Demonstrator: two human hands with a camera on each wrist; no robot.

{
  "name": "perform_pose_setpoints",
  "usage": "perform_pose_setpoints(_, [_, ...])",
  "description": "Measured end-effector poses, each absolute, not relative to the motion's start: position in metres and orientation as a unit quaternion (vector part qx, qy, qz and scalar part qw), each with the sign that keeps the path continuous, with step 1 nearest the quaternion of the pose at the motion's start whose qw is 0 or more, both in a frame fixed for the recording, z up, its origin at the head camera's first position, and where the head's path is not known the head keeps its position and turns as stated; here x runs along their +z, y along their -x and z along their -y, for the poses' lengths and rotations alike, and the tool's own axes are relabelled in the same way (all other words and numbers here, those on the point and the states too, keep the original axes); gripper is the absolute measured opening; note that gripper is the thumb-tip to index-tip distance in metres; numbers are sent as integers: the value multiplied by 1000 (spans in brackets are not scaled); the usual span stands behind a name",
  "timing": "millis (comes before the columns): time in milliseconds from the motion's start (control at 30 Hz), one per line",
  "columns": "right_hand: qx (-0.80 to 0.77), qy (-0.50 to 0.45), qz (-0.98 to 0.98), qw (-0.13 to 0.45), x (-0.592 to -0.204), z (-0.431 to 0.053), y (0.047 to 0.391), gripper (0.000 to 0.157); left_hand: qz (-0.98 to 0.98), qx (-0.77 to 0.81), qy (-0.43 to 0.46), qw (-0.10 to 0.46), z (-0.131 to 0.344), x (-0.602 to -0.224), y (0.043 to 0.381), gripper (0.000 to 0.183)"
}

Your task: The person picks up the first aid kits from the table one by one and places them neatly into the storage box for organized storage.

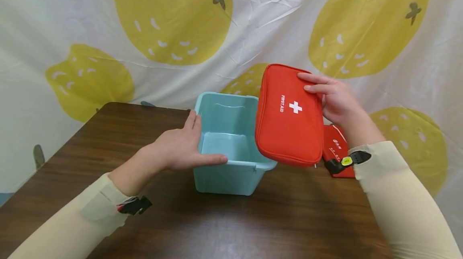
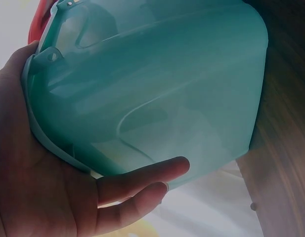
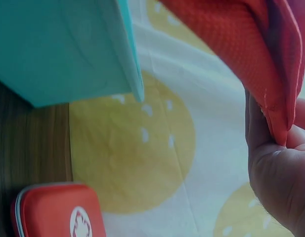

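Note:
In my right hand (image 1: 338, 100) is a red first aid pouch (image 1: 285, 130) with a white cross, pinched at its upper right edge, fingers across the front and thumb behind. The pouch is raised in a tilt and overlaps the right side of a light teal plastic bin (image 1: 224, 176) on the table. My left hand (image 1: 177, 146) rests at the bin's front left corner, thumb lying along the front rim. Its straight fingers (image 2: 147, 173) reach along the outer wall in the left wrist view. The bin's visible floor is bare.
Behind my right wrist, on the table, lies another red case (image 1: 336, 146) with white lettering. A brown wooden table (image 1: 144, 126) carries the bin. Close behind it hangs a white cloth (image 1: 267, 13) printed with large yellow fruit.

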State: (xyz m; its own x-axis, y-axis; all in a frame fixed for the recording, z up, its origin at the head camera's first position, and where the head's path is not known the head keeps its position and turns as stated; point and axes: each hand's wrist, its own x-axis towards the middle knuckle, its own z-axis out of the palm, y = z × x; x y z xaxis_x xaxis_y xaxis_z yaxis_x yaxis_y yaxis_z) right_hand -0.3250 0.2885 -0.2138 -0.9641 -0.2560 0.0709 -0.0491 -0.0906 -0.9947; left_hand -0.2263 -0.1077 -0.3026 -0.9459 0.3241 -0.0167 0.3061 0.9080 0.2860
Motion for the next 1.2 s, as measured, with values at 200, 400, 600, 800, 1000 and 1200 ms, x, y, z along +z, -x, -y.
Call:
perform_pose_setpoints(200, [-725,110,-676,67,-213,-261,334,34,-977,139,-160,36,108,-303,227,148])
perform_pose_setpoints(400, [-726,108,-675,73,-211,-234,342,38,-977,139,-160,40,108,-303,227,148])
perform_pose_setpoints(600, [-725,102,-677,74,-211,-212,351,43,-976,143,-162,41,107,-303,228,148])
perform_pose_setpoints(800, [-716,95,-688,66,-213,-191,359,42,-975,145,-163,48,107,-303,229,148])
perform_pose_setpoints(1000, [-712,97,-692,62,-215,-173,362,41,-975,143,-164,50,107,-304,230,147])
perform_pose_setpoints(1200, [-709,89,-697,53,-217,-157,366,40,-975,143,-164,47,107,-304,230,148])
